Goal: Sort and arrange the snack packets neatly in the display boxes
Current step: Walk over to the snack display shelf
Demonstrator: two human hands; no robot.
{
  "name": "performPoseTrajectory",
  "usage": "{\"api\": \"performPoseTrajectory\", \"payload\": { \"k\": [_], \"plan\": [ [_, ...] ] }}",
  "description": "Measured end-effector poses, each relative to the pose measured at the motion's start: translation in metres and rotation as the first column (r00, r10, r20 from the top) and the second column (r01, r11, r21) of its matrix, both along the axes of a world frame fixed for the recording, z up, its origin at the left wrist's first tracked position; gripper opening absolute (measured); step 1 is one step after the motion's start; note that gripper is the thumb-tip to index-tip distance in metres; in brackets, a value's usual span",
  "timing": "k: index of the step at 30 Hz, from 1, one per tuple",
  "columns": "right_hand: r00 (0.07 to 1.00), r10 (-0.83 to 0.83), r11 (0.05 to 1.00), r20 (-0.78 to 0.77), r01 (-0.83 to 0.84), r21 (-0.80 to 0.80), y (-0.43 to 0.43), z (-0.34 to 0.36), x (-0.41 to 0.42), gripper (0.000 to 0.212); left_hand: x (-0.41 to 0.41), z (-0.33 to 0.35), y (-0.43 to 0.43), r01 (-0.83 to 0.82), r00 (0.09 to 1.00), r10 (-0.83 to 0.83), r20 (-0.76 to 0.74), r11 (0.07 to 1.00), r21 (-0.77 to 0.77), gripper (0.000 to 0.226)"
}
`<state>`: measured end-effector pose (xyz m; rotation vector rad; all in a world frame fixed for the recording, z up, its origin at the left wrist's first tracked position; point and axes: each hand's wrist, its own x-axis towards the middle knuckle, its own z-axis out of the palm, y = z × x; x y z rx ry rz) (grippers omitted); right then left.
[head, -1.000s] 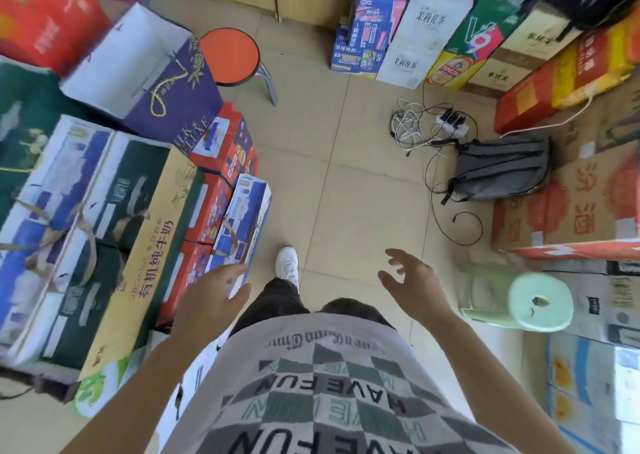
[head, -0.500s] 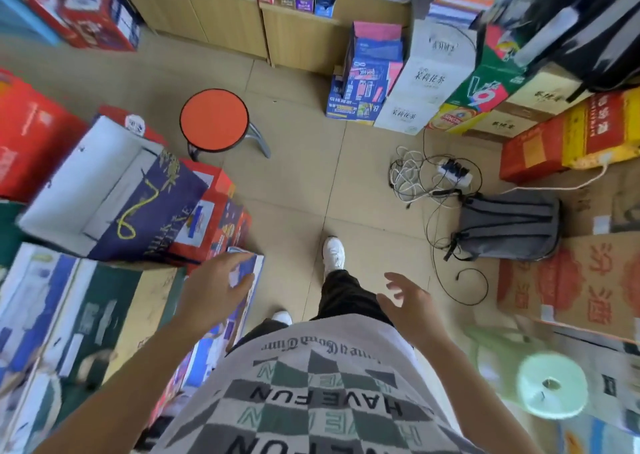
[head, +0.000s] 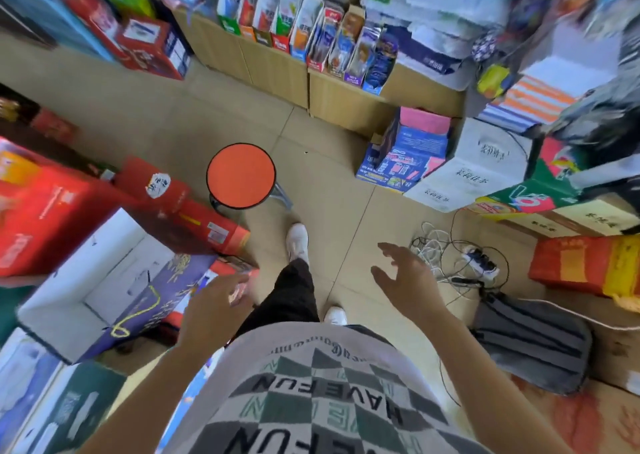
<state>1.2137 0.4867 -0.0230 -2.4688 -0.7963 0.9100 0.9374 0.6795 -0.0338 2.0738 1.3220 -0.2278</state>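
Left hand: empty, fingers loosely stretched forward and a little blurred; it hangs on the near side of the orange stool, over the edge of the red cartons.
Right hand: empty, palm down, fingers spread wide; near side of the stool and off to its right, above bare floor tile.
Snack packets: upright in a row, well beyond the stool, on its far side and slightly right; neither hand is near them.
Display boxes: low-fronted card trays that hold the packets, side by side on top of the wooden shelf unit behind the stool.
Handling: the packets look like thin glossy film, so probably light, soft, slippery and easy to crumple, with contents that could crush.
Where to take hold: likely the top seam or the two flat faces, in a light pinch; several together are best squared up between flat palms.
Step in hand: the person seems to be walking toward the shelf, with no packet touched yet.
Hazards: power strip with tangled cables and a grey backpack lie right of the stool, near the walking path.
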Motion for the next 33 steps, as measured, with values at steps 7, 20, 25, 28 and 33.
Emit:
{"api": "performPoseTrajectory", "payload": {
  "k": [7, 20, 25, 28, 33],
  "plan": [
    [0.999, -0.035, 0.993, -0.037, 0.031, -0.112, 0.102, -0.007, 0.076, 0.045, 0.09, -0.003, 0.129, -0.012, 1.0, 0.012, 0.02, 1.0, -0.009, 0.031],
    [0.981, -0.121, 0.984, -0.149, 0.099, -0.149, 0.265, -0.026, 0.248, 0.045, 0.282, -0.009, 0.34, 0.104, 0.993, -0.1, 0.055, 0.992, -0.07, 0.035],
    [0.977, -0.102, 0.99, -0.186, 0.081, -0.119, 0.353, -0.03, 0.335, 0.04, 0.336, -0.008, 0.39, -0.02, 1.0, 0.02, 0.004, 0.998, -0.067, 0.033],
    [0.986, -0.049, 0.995, -0.16, 0.034, -0.095, 0.4, -0.034, 0.373, 0.038, 0.353, -0.005, 0.416, -0.051, 0.997, 0.047, -0.062, 0.996, -0.066, 0.031],
    [0.975, 0.0, 1.0, -0.223, 0.001, 0.003, 0.489, -0.027, 0.416, 0.043, 0.375, 0.014, 0.468, -0.14, 0.986, 0.134, -0.096, 0.989, -0.056, 0.031]
  ]
}}
